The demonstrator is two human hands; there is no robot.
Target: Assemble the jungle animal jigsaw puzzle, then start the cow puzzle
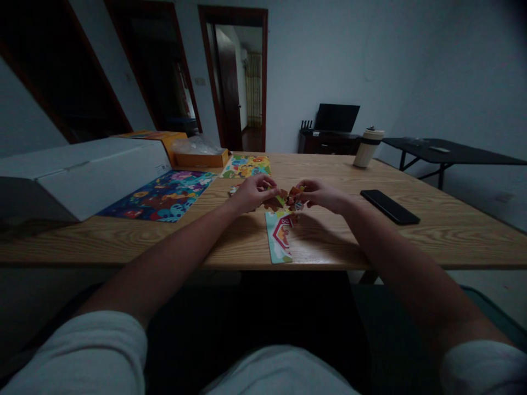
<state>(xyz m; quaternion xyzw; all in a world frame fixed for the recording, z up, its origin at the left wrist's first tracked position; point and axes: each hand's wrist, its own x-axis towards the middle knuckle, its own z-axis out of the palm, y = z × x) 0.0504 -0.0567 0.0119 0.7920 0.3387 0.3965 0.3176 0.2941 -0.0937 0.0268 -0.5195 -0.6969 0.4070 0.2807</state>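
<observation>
My left hand (256, 193) is closed on a green and brown jigsaw puzzle piece (276, 202), held low over the table. Facing it, my right hand (315, 193) grips another jigsaw puzzle piece (293, 196) with red, brown and white print. The two pieces are close together; I cannot tell whether they touch. Just below them on the table lies a partly joined puzzle (278, 238) showing a red barn on pale blue. Behind my left hand, more loose pieces (234, 190) show in part, mostly hidden by the hand.
A dark blue finished puzzle (164, 195) lies left, beside a long white box (94, 170). Farther back are a colourful yellow puzzle (249, 165) and an orange box (201, 159) with clear plastic. On the right are a black phone (389, 206) and a beige tumbler (368, 149).
</observation>
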